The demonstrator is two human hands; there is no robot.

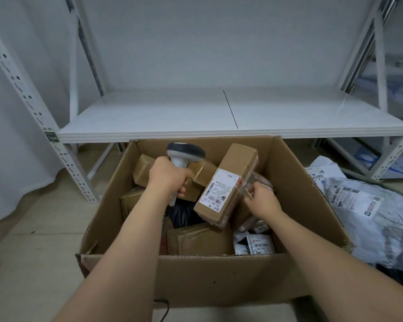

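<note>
Scanning likely needs the label (pixel 221 190) squarely facing the scanner (pixel 185 153). Left hand (pixel 166 180) fingers (pixel 182 189) wrap its handle; right hand (pixel 262 198) fingers (pixel 250 194) pinch the parcel (pixel 236 168) edge.

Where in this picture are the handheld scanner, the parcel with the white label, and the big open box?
grey handheld barcode scanner (pixel 187 151): head view, on its dark head.
brown cardboard parcel with white label (pixel 226 184): head view, on the label.
large open cardboard box (pixel 219 275): head view, on its front wall.
</note>
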